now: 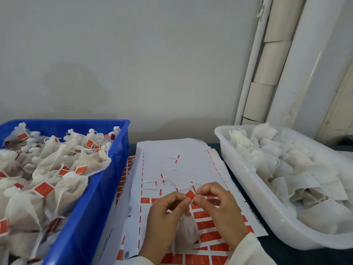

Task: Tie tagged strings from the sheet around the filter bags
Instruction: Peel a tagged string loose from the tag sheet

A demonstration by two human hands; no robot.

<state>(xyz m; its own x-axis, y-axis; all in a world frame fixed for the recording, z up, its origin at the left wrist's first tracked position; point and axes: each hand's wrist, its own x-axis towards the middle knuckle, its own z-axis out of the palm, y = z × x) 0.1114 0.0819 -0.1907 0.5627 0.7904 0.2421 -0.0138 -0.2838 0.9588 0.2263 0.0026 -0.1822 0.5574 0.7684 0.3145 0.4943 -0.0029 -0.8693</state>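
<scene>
A white sheet (pixel 181 165) with rows of red tags lies on the table between two bins. Above its lower half, my left hand (pixel 164 213) and my right hand (pixel 219 207) meet. Both pinch a white string with a red tag (pixel 190 194) between fingertips. A white filter bag (pixel 186 232) hangs below the hands, its neck held in my left hand. The string runs down toward the bag's neck, partly hidden by fingers.
A blue bin (pixel 107 188) on the left holds several tied bags with red tags. A white bin (pixel 248 180) on the right holds several untied filter bags. Loose strings and torn tag stubs lie on the sheet. A wall and pipes stand behind.
</scene>
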